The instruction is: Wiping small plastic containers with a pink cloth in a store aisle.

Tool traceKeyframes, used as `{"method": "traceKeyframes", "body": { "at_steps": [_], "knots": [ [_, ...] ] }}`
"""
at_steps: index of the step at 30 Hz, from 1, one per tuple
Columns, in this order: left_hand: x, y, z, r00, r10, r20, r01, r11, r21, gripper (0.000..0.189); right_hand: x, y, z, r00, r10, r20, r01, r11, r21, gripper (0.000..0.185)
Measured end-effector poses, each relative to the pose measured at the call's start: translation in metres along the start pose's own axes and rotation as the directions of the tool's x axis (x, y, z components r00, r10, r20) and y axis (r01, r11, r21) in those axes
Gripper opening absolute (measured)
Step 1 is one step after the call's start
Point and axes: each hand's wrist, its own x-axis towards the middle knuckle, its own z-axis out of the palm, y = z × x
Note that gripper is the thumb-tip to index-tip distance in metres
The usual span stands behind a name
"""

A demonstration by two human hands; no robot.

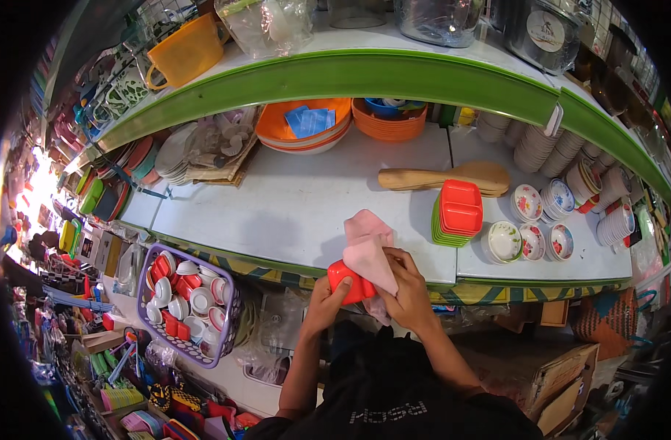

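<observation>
My left hand [327, 302] grips a red plastic divided dish [349, 281] just in front of the shelf's edge. A pink cloth [371, 261] lies over the dish's right side, and my right hand [409, 286] holds it there. On the shelf [313, 214], to the right, stands a stack of red divided dishes [460, 209] on top of green ones. Small patterned bowls [505, 240] stand in groups right of that stack. A purple plastic basket [228, 308] at the lower left holds loose white bowls and red dishes.
Wooden spatulas [412, 179] lie behind the dish stack. Orange basins [302, 124] and stacked white plates [173, 159] stand farther back. A green-edged upper shelf [368, 71] crosses above. Cardboard [560, 385] leans at the lower right; assorted goods crowd the left.
</observation>
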Motion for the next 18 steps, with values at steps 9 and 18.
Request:
{"method": "traceKeyframes", "body": {
  "at_steps": [9, 18],
  "knots": [
    [0.012, 0.023, -0.011, 0.965, 0.172, -0.201, -0.154, 0.983, 0.099, 0.027, 0.005, 0.005, 0.004, 0.983, 0.167, -0.075, -0.144, 0.958, 0.246, 0.035],
    [0.028, 0.062, -0.025, 0.860, 0.485, -0.157, -0.421, 0.850, 0.317, 0.024, 0.088, 0.003, 0.009, 0.927, 0.152, -0.343, -0.147, 0.988, 0.042, 0.017]
  ]
}}
